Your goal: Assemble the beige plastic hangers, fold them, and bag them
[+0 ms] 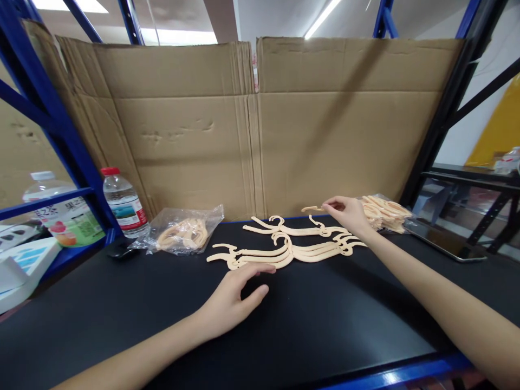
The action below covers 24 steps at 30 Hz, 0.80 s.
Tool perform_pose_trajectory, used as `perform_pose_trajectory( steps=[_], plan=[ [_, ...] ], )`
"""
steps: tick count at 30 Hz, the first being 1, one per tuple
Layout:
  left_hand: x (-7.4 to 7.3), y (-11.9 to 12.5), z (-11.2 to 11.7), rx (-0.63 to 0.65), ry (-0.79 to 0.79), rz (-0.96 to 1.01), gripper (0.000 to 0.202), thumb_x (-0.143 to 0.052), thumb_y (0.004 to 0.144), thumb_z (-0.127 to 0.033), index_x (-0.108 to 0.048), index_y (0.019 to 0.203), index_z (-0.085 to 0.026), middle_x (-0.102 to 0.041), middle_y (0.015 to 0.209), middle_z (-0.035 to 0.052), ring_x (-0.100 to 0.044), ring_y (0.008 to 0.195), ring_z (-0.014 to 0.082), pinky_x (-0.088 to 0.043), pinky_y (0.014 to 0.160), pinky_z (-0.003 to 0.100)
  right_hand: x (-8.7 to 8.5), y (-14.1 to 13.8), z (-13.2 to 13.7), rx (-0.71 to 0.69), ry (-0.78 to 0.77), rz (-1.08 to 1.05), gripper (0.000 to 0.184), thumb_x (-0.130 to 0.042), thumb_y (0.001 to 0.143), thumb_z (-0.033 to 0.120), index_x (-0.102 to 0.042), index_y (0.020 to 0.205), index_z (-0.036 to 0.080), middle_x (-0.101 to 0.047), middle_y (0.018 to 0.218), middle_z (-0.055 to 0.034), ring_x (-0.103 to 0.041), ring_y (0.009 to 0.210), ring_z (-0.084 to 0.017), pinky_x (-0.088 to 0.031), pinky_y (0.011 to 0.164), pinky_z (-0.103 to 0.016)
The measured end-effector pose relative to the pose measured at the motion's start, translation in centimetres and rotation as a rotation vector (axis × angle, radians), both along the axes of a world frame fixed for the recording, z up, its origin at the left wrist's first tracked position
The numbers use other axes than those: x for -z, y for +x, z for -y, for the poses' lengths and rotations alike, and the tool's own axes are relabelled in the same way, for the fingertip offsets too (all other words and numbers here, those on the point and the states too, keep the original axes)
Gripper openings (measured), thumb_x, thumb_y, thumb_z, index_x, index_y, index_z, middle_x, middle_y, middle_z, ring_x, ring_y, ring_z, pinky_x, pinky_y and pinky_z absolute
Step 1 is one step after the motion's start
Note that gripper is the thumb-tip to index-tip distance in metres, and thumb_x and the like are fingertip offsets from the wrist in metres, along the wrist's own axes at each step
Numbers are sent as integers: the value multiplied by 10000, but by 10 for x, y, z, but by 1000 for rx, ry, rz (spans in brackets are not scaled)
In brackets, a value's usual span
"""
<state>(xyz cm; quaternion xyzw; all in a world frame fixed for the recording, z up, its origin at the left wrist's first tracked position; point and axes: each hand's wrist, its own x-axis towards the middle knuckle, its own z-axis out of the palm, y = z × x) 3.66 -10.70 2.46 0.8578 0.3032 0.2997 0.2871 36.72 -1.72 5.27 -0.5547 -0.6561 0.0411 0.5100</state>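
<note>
Bare hands [231, 299], slim fingers [252, 268], bare forearms [162, 341]

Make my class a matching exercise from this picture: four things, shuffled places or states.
1. Clear plastic bottle with red cap
2. Right hand
3. Left hand
4. Flat black glossy device

A. Pinching a thin beige piece
B. Lying right, on black tabletop
C. Thumb and fingers apart
D. Left of clear plastic bag of beige pieces

Pairs: 1-D, 2-A, 3-C, 4-B
</note>
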Motion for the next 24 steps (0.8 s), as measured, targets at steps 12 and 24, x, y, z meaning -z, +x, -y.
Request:
perform_pose_trajectory(
  steps=[12,24],
  plan=[
    [6,21,9,-130,-661,589,266,-649,812,-395,-585,870,-143,-625,844,46,-595,700,134,-501,666,271,15,-131,78,-826,-454,-292,246,-654,766,414,-581,750,179,-705,682,-31,-666,646,-164,-538,643,-306],
    [7,14,7,-178,-687,588,286,-655,800,-383,-606,951,-145,-576,666,-8,-531,583,106,-404,548,224,40,-25,-15,-230,-166,477,57,-665,723,182,-690,772,196,-693,844,-59,-596,864,-239,-442,810,-362]
  ],
)
